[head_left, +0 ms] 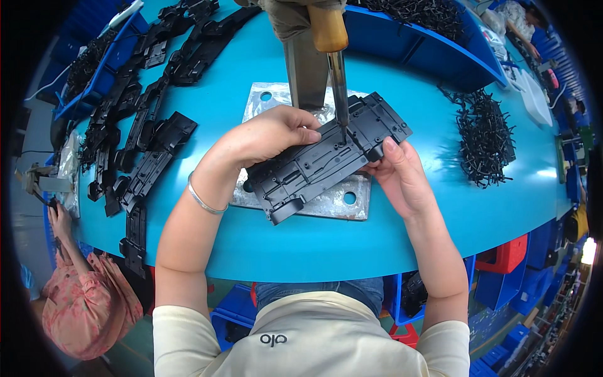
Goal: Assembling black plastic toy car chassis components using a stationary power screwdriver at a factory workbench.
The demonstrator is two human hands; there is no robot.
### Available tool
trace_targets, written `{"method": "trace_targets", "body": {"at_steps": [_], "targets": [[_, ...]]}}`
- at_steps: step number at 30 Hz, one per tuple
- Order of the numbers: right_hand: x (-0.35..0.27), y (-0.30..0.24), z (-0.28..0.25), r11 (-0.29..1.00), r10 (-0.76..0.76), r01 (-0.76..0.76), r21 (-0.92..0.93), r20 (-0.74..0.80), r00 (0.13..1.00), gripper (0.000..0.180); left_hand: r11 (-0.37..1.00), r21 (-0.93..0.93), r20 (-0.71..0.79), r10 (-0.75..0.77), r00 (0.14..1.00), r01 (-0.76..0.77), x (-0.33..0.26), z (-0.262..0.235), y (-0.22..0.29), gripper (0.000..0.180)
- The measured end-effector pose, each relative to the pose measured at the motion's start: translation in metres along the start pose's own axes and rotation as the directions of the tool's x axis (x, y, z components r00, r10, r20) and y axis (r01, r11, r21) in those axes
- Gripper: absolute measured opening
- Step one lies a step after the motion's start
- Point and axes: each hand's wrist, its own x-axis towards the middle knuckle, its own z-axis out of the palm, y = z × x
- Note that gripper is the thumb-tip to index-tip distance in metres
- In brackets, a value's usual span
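Observation:
A long black molded plastic part (314, 164) lies tilted between my hands, over a metal base plate (355, 201) with round holes. My left hand (276, 135) grips its upper left edge, thumb toward the surface and fingers partly hidden. My right hand (400, 173) pinches the right end, thumb on top and fingers underneath. Above the part, a thin metal rod (338, 81) with a wooden handle (329, 28) comes down beside a metal post (306, 72). The rod's tip meets the part's face near the middle; whether it presses in I cannot tell.
Several similar black parts (154, 160) are spread along the table's left side. Small black pieces pile up at the right (483, 135), and a blue bin (421, 56) of them stands at the back. Another person's hand (61, 221) is at the far left.

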Motion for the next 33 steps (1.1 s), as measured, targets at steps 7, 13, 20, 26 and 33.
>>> {"method": "trace_targets", "body": {"at_steps": [7,13,20,26,33], "targets": [[-0.001,0.0001,0.0015,0.999,-0.037,0.037,-0.015,-0.013,0.999,0.045,0.999,0.034,-0.013,0.005,1.0,-0.004,-0.0013,0.0007,0.0029,0.021],[-0.0013,0.0005,0.0021,0.997,-0.064,0.064,-0.039,-0.006,0.998,0.048,0.999,0.049,-0.008,0.015,1.0,-0.014,-0.0009,-0.0004,0.0026,0.021],[-0.0003,-0.0008,0.0032,0.997,-0.064,0.063,-0.043,-0.021,0.998,0.051,0.999,-0.009,-0.006,0.047,0.999,-0.047,0.0024,-0.0007,-0.0003,0.018],[-0.0002,-0.0002,0.0039,0.996,-0.069,0.067,-0.053,-0.023,0.997,0.055,0.997,-0.012,-0.011,0.075,0.997,-0.075,0.0026,-0.0001,-0.0016,0.017],[-0.0024,-0.0003,0.0066,0.995,-0.083,0.081,-0.054,-0.038,0.996,0.056,0.998,0.002,-0.013,0.063,0.998,-0.063,0.0019,0.0002,-0.001,0.016]]}}
